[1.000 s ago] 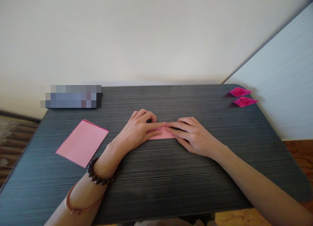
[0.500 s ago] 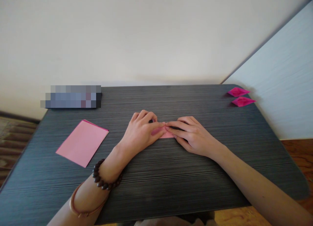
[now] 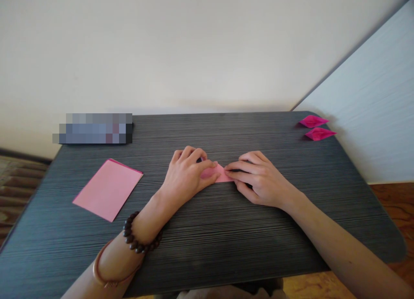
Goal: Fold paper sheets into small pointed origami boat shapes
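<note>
A small folded piece of pink origami paper [image 3: 220, 175] lies on the dark table, partly covered by my fingers. My left hand [image 3: 189, 169] is curled over its left part, thumb and index finger holding it down. My right hand [image 3: 255, 176] is at the paper's right end, index and middle fingertips pressed onto the slanted edge, thumb below. How the paper under the left palm is folded stays hidden. Left of my left forearm rests a stack of square pink paper [image 3: 108, 190], a darker pink sheet showing at its upper edge.
Two bright pink folded paper shapes [image 3: 313, 121] sit at the table's far right corner. A blurred-out box-like object [image 3: 95, 131] stands at the back left. Behind the dark striped table [image 3: 207, 234] is a pale wall [image 3: 207, 49], with a light panel [image 3: 371, 101] on the right.
My right fingertips have slid a little right and down along the folded paper's slanted edge, so more of the paper shows between the hands. My left hand stays almost in place.
</note>
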`<state>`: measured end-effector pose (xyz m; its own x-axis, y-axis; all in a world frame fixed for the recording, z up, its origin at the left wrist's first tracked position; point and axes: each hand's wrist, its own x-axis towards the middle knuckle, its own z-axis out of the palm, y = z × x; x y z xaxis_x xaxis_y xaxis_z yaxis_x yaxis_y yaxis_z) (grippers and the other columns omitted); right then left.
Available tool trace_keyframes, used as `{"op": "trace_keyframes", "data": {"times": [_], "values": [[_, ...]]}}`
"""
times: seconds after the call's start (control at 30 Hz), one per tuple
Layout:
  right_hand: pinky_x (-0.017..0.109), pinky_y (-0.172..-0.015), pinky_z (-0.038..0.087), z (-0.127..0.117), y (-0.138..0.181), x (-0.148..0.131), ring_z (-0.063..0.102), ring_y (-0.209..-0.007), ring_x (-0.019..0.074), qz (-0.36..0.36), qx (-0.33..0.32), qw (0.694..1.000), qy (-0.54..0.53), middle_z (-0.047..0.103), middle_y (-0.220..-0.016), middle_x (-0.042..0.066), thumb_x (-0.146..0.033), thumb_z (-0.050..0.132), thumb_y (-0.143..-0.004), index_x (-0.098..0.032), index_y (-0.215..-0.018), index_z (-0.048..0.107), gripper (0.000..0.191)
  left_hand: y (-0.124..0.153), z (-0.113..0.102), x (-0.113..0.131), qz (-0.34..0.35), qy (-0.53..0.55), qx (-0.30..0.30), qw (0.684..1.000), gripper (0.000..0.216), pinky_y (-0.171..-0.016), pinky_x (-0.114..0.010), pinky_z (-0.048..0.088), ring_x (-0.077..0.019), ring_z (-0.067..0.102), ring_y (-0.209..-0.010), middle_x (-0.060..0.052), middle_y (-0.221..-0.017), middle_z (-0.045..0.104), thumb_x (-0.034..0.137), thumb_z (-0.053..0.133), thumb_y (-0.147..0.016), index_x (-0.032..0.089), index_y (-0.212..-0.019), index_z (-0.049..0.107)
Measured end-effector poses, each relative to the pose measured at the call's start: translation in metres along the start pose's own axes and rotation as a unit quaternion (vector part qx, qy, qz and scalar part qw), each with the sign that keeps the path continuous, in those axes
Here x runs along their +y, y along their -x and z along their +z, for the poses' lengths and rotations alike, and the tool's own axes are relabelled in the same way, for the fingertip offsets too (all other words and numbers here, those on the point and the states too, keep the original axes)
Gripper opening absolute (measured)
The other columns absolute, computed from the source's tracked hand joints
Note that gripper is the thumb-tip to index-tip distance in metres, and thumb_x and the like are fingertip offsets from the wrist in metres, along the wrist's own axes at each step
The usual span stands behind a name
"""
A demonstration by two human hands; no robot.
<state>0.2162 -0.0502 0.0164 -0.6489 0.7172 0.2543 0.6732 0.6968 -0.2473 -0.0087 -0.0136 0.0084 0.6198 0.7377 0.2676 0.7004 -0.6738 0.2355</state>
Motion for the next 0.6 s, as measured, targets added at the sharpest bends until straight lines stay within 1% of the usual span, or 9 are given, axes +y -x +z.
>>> {"op": "trace_keyframes", "data": {"times": [0.17,0.3,0.4,0.6], "values": [[0.039,-0.082,0.042,0.001,0.001,0.002,0.052,-0.091,0.0208,-0.003,0.014,1.000,-0.005,0.069,-0.102,0.003,-0.016,0.050,-0.084,-0.020,-0.093,0.070,0.023,0.000,-0.001,0.001,0.000,-0.002,-0.004,1.000,0.021,-0.078,-0.038,0.037,-0.0234,0.051,-0.094,-0.004,-0.097,0.063,0.039,0.060,-0.084,0.028,-0.099,0.071],[0.037,-0.077,0.043,0.003,0.000,0.003,0.053,-0.088,0.0200,-0.008,0.029,1.000,-0.006,0.068,-0.098,0.004,-0.016,0.051,-0.082,-0.019,-0.088,0.070,0.020,0.000,-0.001,0.003,-0.008,-0.013,-0.010,1.000,0.026,-0.079,-0.039,0.037,-0.0237,0.051,-0.095,-0.005,-0.098,0.062,0.045,0.055,-0.086,0.028,-0.097,0.070],[0.036,-0.075,0.043,0.004,0.000,0.004,0.053,-0.085,0.0189,0.003,0.032,0.999,-0.011,0.067,-0.096,0.004,-0.016,0.051,-0.082,-0.019,-0.085,0.070,0.019,0.000,-0.001,0.003,-0.012,-0.024,-0.018,0.999,0.028,-0.079,-0.039,0.037,-0.0247,0.050,-0.097,-0.004,-0.100,0.062,0.048,0.054,-0.086,0.028,-0.098,0.069],[0.033,-0.074,0.043,0.012,-0.001,0.008,0.054,-0.080,0.0159,0.048,0.054,0.997,-0.033,0.062,-0.091,0.005,-0.021,0.052,-0.086,-0.019,-0.091,0.069,0.018,-0.001,0.000,0.005,-0.012,-0.037,-0.028,0.999,0.028,-0.079,-0.040,0.036,-0.0255,0.049,-0.098,-0.004,-0.102,0.061,0.048,0.053,-0.087,0.028,-0.099,0.068]]}}
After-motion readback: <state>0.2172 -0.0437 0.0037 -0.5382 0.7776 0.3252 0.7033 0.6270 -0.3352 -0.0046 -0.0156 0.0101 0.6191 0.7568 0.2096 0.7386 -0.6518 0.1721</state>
